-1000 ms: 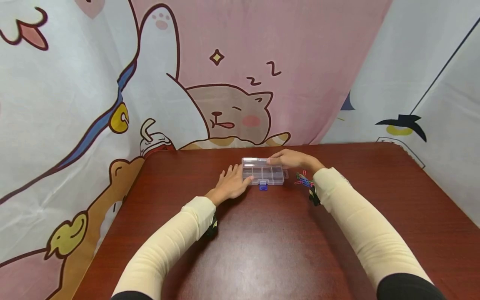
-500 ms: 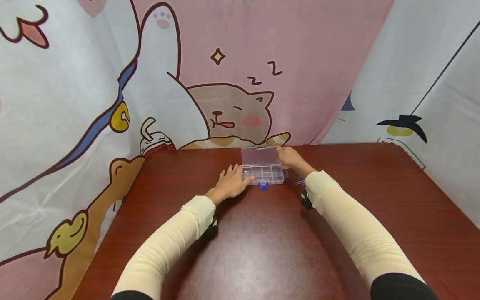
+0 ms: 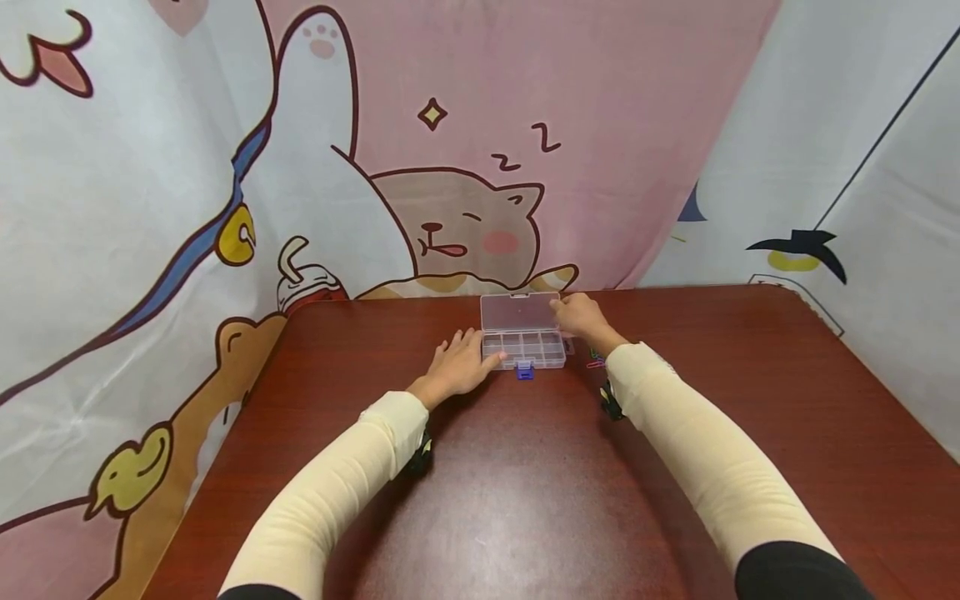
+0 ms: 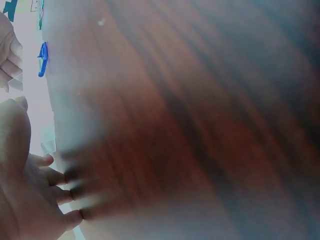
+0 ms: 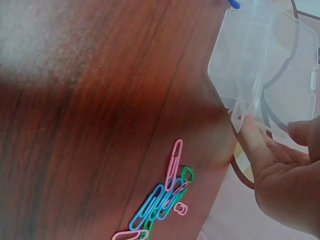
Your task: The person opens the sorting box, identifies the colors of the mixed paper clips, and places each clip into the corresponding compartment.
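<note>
A clear plastic compartment box [image 3: 551,353] stands on the table with its lid [image 3: 517,312] raised behind it. Its blue latch [image 3: 525,372] hangs at the front. My left hand [image 3: 457,364] lies spread beside the box's left end, thumb over the front corner. At the other end, my right hand [image 3: 581,317] holds the lid's right edge; the right wrist view shows the thumb on the lid's inner face and the other fingers behind it. Pink, blue and green paper clips [image 5: 157,202] lie in a small heap near the right hand, mostly covered by that arm in the head view.
The dark red-brown tabletop [image 3: 495,483] runs out to both sides and toward me. Just behind the box, the table's back edge meets a printed cloth [image 3: 637,167] with cartoon animals. A hanging tab [image 3: 569,346] sticks out from the box's right end.
The lid has swung up and back from a low tilt to stand raised. My right hand has shifted from its top to its right edge. My left hand has stayed in place.
</note>
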The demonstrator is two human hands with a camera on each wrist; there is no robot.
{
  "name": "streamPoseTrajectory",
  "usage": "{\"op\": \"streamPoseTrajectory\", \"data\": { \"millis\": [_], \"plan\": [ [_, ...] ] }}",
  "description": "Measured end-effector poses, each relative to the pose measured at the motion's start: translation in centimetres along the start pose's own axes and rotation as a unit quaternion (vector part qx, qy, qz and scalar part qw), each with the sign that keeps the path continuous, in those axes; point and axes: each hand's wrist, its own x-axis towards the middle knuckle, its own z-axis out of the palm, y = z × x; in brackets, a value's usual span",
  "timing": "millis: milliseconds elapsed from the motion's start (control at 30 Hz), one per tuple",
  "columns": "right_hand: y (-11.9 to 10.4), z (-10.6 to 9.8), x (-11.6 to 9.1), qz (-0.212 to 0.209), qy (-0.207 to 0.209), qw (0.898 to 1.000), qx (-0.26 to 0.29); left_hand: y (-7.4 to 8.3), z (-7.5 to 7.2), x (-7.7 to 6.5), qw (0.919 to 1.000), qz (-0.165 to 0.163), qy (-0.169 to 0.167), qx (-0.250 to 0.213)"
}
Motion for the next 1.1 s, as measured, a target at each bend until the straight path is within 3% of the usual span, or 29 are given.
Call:
{"op": "streamPoseTrajectory", "data": {
  "millis": [233,467,667,867,1100],
  "plan": [
    [-0.2,-0.8,-0.5,-0.007,-0.019,0.999,0.031,0.1,0.0,-0.1,1.0,0.003,0.0,0.004],
    [0.1,-4.1,-1.0,-0.023,-0.031,0.999,0.019,-0.1,-0.2,-0.2,1.0,0.001,0.004,0.008],
    [2.5,-6.6,-0.8,0.04,-0.049,0.997,0.04,-0.1,-0.4,-0.3,0.9999,-0.005,0.0,0.01],
    [4.9,-7.9,-1.2,0.121,-0.081,0.987,0.064,0.0,-0.4,-0.4,1.0,-0.001,-0.003,0.008],
    [6.2,-8.4,-1.8,0.157,-0.105,0.981,0.048,0.0,-0.3,-0.3,1.0,0.002,-0.001,0.007]
  ]
}}
